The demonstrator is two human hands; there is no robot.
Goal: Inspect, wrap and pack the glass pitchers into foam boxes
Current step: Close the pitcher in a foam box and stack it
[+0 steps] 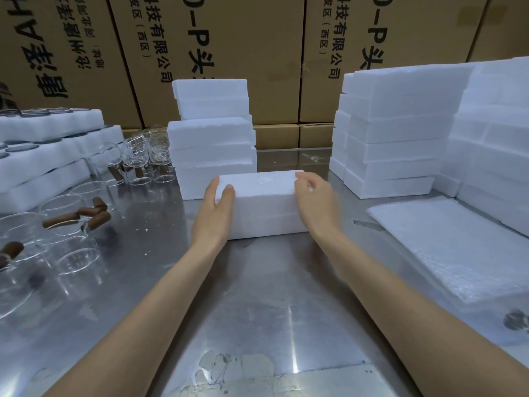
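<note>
Steel table (257, 296) under foam boxes (392, 138), pitchers (77, 253)

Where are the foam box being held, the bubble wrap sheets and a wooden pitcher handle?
foam box (264, 207), head view, front wall.
bubble wrap sheets (458, 247), head view, top sheet's middle.
wooden pitcher handle (61, 220), head view, mid-shaft.

Closed foam box (262, 202) hides contents, possibly a pitcher.

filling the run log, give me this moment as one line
stage: closed foam box on steel table | left hand holds left end | right hand grips right end | glass pitchers left, unwrapped
</note>
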